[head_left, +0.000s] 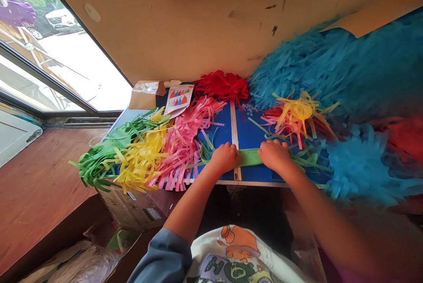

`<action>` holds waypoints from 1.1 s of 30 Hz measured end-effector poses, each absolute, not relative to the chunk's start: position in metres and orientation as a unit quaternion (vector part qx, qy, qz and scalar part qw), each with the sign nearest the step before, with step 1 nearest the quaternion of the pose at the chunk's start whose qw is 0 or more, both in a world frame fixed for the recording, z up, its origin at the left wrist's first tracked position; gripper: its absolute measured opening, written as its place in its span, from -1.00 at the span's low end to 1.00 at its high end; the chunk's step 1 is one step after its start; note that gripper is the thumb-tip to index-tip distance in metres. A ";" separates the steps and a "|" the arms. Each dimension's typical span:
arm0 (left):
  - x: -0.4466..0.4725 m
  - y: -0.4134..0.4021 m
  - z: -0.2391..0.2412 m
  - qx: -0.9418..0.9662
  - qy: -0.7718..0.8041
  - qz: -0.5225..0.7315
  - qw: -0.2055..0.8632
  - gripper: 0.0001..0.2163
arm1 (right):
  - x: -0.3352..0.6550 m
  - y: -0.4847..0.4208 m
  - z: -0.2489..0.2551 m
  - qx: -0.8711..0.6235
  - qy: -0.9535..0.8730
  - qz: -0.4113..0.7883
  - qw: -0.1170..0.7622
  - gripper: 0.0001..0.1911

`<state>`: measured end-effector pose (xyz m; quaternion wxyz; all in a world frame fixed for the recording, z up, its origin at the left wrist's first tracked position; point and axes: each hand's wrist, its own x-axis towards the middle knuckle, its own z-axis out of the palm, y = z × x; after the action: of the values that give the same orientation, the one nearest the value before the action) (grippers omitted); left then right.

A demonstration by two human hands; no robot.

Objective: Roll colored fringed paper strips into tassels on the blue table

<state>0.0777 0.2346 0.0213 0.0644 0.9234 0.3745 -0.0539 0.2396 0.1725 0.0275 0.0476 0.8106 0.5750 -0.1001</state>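
Note:
A green tissue-paper tassel (248,157) with fringed ends lies stretched sideways over the front of the blue tabletop (254,131). My left hand (226,158) is closed around the left part of its middle band, and strips fan out past that hand. On the right part of the band my right hand (273,154) is closed as well, with more green strips spreading beyond it. Just left of my left hand are pink tassels (185,142). Behind my right hand sits a small heap of yellow tassels (297,113) mixed with pink and red.
Green tassels (105,155) and yellow tassels (142,155) hang over the table's left front edge. Red tassels (223,86) lie at the back near a printed card (179,99) and a brown box (145,94). Large blue fringe piles (304,67) fill the right. An open carton (82,230) stands below left.

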 end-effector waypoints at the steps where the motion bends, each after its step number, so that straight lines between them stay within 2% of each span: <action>1: 0.077 0.236 0.021 0.924 0.373 -0.057 0.064 -0.78 | 0.239 0.173 0.027 0.812 0.573 -0.102 0.048 -0.67; 10: 0.083 0.229 0.014 0.923 0.379 -0.058 0.031 -0.77 | 0.249 0.177 0.022 0.816 0.563 -0.125 0.039 -0.69; 33: 0.092 0.230 0.025 0.907 0.404 -0.114 0.034 -0.80 | 0.258 0.182 0.016 0.816 0.556 -0.153 0.040 -0.70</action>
<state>0.0921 0.2298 0.0247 0.0338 0.9069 0.4041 -0.1141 0.2584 0.1824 0.0162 0.0397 0.8162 0.5559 -0.1526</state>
